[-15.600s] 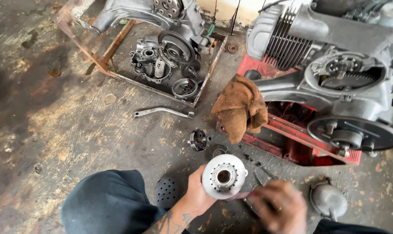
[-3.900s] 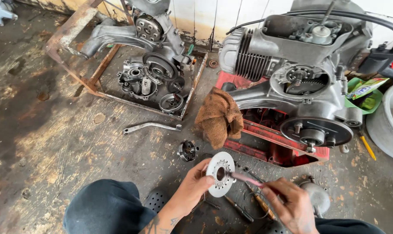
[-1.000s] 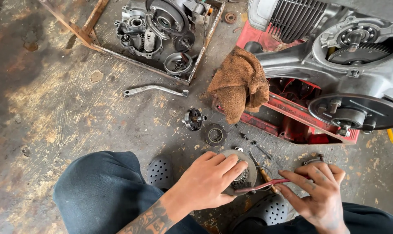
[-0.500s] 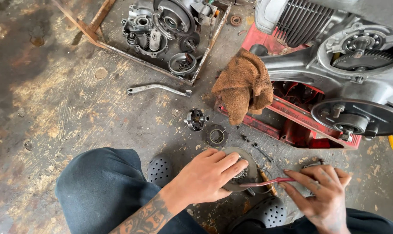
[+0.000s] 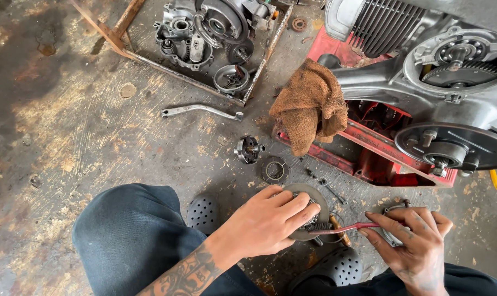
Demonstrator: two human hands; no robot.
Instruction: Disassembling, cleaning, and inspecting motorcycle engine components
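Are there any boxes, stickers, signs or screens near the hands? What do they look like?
None in view: no packages, labels, signs or screens.
Left hand: presses a round grey disc on the floor.
Right hand: holds a thin red tool to the disc.
Nearby: brown rag draped on a red stand.
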